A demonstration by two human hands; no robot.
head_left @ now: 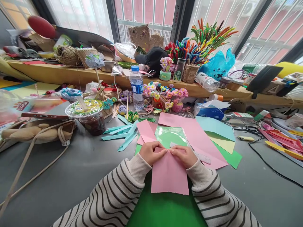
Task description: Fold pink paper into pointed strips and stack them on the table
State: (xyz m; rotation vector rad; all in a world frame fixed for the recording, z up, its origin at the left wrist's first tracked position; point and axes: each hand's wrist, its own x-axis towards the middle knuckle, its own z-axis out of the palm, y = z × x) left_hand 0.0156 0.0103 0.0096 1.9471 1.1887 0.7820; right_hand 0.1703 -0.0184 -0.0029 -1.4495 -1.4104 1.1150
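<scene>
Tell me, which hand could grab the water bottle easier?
Probably the left hand. The water bottle stands up and to the left of both hands, on the left hand's side. The right hand would have to cross over. Both are pinching the top edge of the pink paper.

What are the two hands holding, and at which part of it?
Both the left hand and the right hand pinch the pink paper at its far edge, near the middle.
</scene>
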